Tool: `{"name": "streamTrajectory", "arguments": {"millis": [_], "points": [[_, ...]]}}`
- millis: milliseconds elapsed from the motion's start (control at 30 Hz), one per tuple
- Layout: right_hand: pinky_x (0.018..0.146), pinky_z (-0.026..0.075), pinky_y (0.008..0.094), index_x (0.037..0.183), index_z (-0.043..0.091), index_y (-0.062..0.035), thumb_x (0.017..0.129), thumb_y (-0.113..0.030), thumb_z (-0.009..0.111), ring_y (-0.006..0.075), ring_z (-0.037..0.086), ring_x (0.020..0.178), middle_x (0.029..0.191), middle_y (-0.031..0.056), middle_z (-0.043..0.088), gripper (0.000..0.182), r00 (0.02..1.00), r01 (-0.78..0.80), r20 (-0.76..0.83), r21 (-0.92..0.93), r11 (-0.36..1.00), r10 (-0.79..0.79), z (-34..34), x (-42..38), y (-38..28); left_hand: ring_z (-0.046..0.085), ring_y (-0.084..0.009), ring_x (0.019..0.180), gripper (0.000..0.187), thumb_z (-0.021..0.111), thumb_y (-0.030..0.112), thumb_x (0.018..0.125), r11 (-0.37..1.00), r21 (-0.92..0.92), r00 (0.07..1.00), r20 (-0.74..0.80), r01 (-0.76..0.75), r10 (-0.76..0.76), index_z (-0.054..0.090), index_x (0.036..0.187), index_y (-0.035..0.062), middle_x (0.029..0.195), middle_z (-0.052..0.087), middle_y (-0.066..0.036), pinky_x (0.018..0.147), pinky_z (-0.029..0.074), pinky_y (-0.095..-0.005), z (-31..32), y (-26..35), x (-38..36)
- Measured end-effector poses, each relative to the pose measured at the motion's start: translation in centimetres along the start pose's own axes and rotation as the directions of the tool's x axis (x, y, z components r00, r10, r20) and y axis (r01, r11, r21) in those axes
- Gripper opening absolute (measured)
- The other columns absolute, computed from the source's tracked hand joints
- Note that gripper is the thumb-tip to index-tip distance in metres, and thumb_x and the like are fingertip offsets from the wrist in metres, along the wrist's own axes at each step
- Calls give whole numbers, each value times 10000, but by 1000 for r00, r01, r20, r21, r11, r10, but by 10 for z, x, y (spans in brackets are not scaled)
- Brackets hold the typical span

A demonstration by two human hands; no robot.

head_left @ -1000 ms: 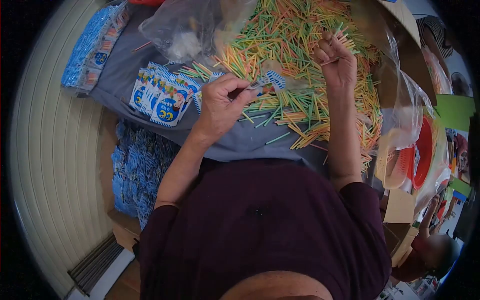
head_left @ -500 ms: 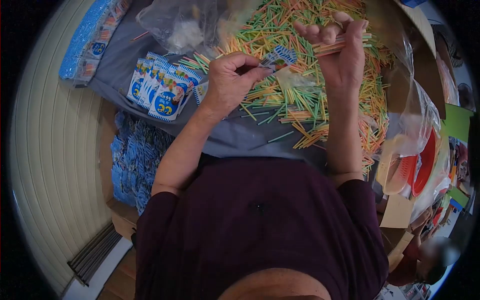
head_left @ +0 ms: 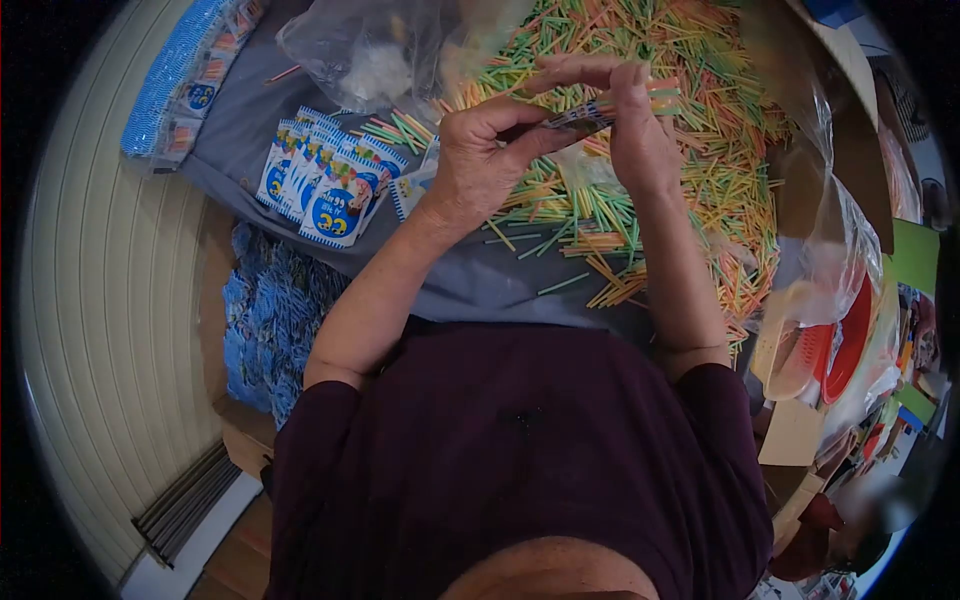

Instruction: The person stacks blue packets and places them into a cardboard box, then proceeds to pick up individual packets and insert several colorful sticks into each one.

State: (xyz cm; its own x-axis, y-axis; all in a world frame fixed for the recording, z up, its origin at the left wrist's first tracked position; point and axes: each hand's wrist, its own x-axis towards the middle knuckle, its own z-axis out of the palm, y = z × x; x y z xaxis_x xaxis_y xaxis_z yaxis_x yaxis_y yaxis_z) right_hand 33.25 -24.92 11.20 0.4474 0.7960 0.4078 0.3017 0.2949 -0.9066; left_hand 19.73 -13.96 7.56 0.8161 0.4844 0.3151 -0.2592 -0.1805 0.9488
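My left hand point(head_left: 475, 160) pinches a small printed packet point(head_left: 578, 124) between thumb and fingers, above the cloth. Its far end meets my right hand point(head_left: 643, 150), which is closed round a small bundle of thin coloured sticks point(head_left: 664, 96), like candy straws. The sticks lie in line with the packet's mouth; how far they reach inside is hidden by the fingers. Beneath both hands spreads a large heap of green, yellow and orange straws point(head_left: 595, 215). Left of my left hand, several flat blue-and-white packets point(head_left: 335, 212) lie overlapped on the grey cloth point(head_left: 440, 285).
A clear plastic bag point(head_left: 370, 50) sits at the back. Strips of blue packets point(head_left: 185, 90) line the far left edge, and a box of blue packets point(head_left: 265, 320) stands below. Baskets, one red point(head_left: 848, 335), are at the right. A person point(head_left: 835, 530) is at the lower right.
My right hand has moved left and down with the straws, up to the packet. The packet, held in my left hand, has shifted slightly right and now meets the bundle.
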Motion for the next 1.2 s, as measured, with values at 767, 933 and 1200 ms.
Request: {"name": "streamTrajectory", "arguments": {"millis": [767, 933, 1200], "points": [[856, 505, 300, 1259, 605, -25, 866, -81, 715, 147, 628, 967, 1071, 62, 660, 412, 998, -43, 34, -237, 970, 52, -6, -13, -9, 591, -44, 765, 190, 645, 206, 967, 815, -578, 992, -68, 46, -104, 725, 1008, 38, 814, 680, 30, 705, 479, -225, -1, 6, 4], [688, 524, 313, 1085, 663, -9, 800, -9, 736, 175, 662, 751, 857, 85, 692, 295, 999, 42, 37, -197, 979, -35, 31, -26, -8, 581, -108, 790, 253, 745, 44, 821, 996, -20, 993, -72, -91, 90, 680, 1055, -30, 906, 631, -45, 696, 461, -242, -36, 17, -41], [803, 544, 376, 1345, 563, -113, 814, -51, 716, 249, 660, 941, 1193, 144, 612, 557, 960, 57, 274, -409, 911, 64, 38, -44, -17, 634, -199, 942, 339, 682, 5, 847, 655, 745, 990, -132, 126, -39, 643, 1184, -3, 1029, 681, -102, 841, 504, -342, -135, 17, -93]]}}
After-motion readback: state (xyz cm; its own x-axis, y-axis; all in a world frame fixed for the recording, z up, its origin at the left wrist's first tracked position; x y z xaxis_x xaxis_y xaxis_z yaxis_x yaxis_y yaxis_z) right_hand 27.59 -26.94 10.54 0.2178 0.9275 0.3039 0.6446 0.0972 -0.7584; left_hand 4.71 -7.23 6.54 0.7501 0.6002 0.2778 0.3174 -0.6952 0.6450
